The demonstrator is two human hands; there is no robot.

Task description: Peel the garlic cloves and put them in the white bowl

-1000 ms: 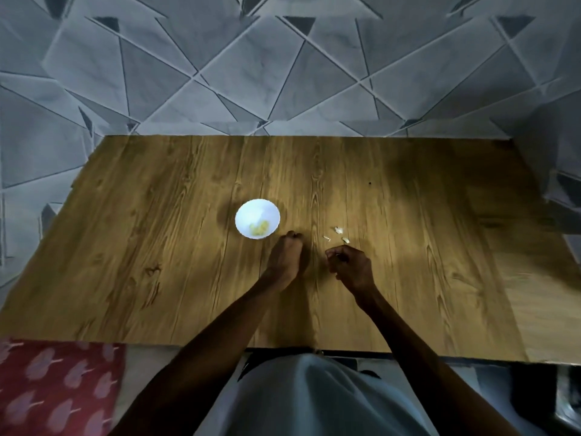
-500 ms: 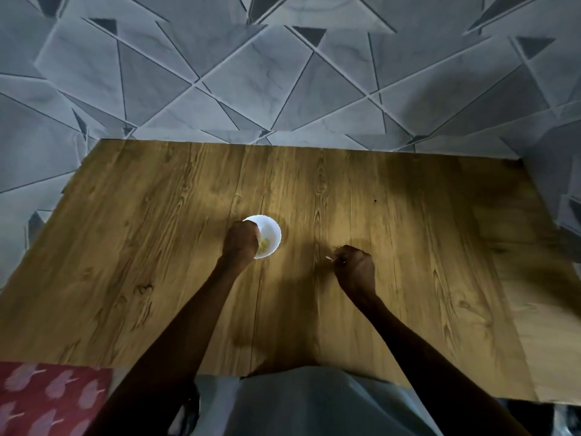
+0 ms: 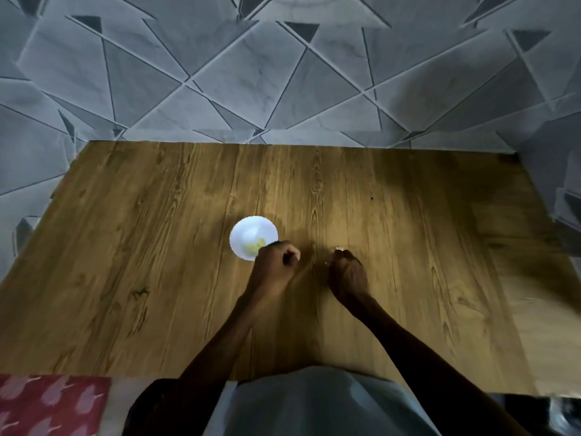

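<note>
1. Garlic (image 3: pixel 255 245), peeled and yellow, lies in the bowl (image 3: pixel 248 229) on the table (image 3: pixel 157 278).
2. Half a second ago the left hand (image 3: pixel 275 264) was over the bowl. Now it has drawn back to the near-right rim, so a clove has probably just been dropped in.
3. Its fingers are curled with nothing visible in them, and the garlic sits just left of its knuckles.
4. The right hand (image 3: pixel 347 272) is curled by pale scraps (image 3: pixel 339 247). I cannot tell whether it pinches one.

Wooden table (image 3: pixel 408 309) bears white bowl (image 3: pixel 248 231), pale scraps (image 3: pixel 339 247) (tiny, blurred).

Fingers (image 3: pixel 289 256) curled on left hand (image 3: pixel 275 262) and right hand (image 3: pixel 347 275).
</note>
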